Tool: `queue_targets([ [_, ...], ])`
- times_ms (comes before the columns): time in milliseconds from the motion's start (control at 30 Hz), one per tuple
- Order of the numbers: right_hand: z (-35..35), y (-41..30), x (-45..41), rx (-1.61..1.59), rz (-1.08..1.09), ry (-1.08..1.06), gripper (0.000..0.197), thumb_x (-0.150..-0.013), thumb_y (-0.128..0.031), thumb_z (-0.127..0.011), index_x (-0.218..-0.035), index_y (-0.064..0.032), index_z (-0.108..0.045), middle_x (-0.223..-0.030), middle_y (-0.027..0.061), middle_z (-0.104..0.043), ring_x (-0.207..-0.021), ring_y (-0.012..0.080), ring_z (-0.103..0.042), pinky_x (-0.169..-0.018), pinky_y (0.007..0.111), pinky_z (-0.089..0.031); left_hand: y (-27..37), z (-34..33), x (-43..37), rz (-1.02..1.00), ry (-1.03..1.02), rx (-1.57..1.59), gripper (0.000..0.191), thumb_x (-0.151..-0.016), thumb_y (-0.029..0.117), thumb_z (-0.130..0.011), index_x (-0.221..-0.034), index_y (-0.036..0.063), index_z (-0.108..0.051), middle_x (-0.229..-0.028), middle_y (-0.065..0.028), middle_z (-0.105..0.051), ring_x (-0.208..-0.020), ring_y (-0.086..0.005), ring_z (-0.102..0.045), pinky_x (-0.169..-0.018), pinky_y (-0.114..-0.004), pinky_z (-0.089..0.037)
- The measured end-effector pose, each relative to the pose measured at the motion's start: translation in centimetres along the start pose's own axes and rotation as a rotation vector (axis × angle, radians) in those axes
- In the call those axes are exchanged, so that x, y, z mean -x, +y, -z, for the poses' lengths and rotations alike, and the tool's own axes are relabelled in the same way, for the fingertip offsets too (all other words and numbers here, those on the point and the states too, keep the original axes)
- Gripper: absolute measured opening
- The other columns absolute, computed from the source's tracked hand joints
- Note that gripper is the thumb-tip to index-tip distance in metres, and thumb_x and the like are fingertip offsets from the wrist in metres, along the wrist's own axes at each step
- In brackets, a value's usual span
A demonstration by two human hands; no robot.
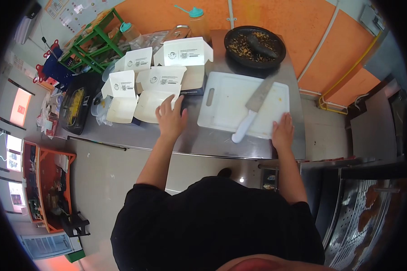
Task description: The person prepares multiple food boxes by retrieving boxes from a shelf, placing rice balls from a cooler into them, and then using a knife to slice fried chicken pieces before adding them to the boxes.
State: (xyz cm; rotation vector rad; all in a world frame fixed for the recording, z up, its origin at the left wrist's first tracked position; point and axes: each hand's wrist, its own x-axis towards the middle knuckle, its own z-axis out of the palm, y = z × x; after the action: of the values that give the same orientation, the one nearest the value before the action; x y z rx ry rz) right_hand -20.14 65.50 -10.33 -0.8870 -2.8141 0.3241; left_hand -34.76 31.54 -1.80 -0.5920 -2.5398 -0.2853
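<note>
My left hand (171, 117) is over the counter's front part with its fingers spread. Its fingertips are at the right side of an open paper food box (147, 106). My right hand (283, 132) touches the near right corner of a white plastic cutting board (222, 103); whether it grips the corner is unclear. A kitchen knife (254, 103) lies slantwise on the board, its white handle reaching past the near edge. Behind and beside my left hand stand more open paper boxes (121, 108), lids raised and bearing print. Their visible insides hold no food.
A dark stone mortar (234, 57) with a pestle (259, 47) and orange-brown bits stands behind the board. Left are a green rack (103, 35), squeeze bottles (198, 27) and a black container of yellow food (74, 106). A steel cabinet with wire racks (354, 216) stands at lower right.
</note>
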Motion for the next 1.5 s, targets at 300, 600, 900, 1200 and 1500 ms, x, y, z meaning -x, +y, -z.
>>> queue_targets([
  [300, -0.1, -1.5, -0.9, 0.019, 0.082, -0.004, 0.059, -0.093, -0.038, -0.043, -0.140, -0.0044, -0.031, -0.149, 0.0130, -0.026, -0.136, 0.0295, -0.026, -0.108, 0.051, -0.024, 2.9, 0.1, -4.1, -0.075, 0.017, -0.052, 0.038, -0.082, 0.023, -0.061, -0.119, 0.0206, -0.055, -0.125, -0.0014, -0.049, -0.119, -0.0215, -0.044, -0.099, -0.056, -0.027],
  [600, 3.1, -8.3, 0.1, -0.609, 0.342, -0.035, 0.053, -0.091, -0.033, -0.053, -0.137, -0.0097, -0.040, -0.143, 0.0145, -0.033, -0.129, 0.0271, -0.035, -0.107, 0.042, -0.027, -13.3, 9.0, 10.3, 0.586, 0.109, 0.138, 0.039, -0.083, 0.023, -0.062, -0.119, 0.0080, -0.053, -0.117, -0.0143, -0.054, -0.114, -0.0343, -0.048, -0.094, -0.040, -0.039],
  [900, -2.8, -25.8, -7.3, -1.349, -0.027, -0.368, 0.070, -0.091, -0.037, -0.052, -0.142, 0.0001, -0.023, -0.147, 0.0163, -0.027, -0.137, 0.0244, -0.024, -0.110, 0.037, -0.020, -29.4, 5.8, 3.3, 0.760, 0.180, 0.244, 0.051, -0.083, 0.027, -0.062, -0.125, 0.0030, -0.047, -0.125, -0.0232, -0.048, -0.115, -0.0370, -0.047, -0.095, -0.043, -0.039],
  [1200, -6.7, -34.3, -8.6, -1.600, -0.200, -0.322, 0.053, -0.094, -0.028, -0.047, -0.136, 0.0022, -0.035, -0.133, 0.0146, -0.047, -0.123, 0.0219, -0.044, -0.101, 0.029, -0.034, -39.1, -0.3, -1.4, 0.501, -0.311, 0.381, 0.037, -0.083, 0.023, -0.059, -0.114, 0.0030, -0.059, -0.104, -0.0164, -0.064, -0.090, -0.0297, -0.062, -0.081, -0.038, -0.048],
  [1500, -7.7, -40.0, -7.4, -1.530, -0.269, -0.254, 0.042, -0.094, -0.027, -0.046, -0.130, -0.0042, -0.047, -0.126, 0.0113, -0.053, -0.115, 0.0190, -0.049, -0.096, 0.028, -0.038, -42.6, 0.7, -1.9, 0.475, -0.275, 0.314, 0.028, -0.084, 0.012, -0.050, -0.107, 0.0030, -0.061, -0.099, -0.0218, -0.061, -0.093, -0.0371, -0.058, -0.083, -0.043, -0.045],
])
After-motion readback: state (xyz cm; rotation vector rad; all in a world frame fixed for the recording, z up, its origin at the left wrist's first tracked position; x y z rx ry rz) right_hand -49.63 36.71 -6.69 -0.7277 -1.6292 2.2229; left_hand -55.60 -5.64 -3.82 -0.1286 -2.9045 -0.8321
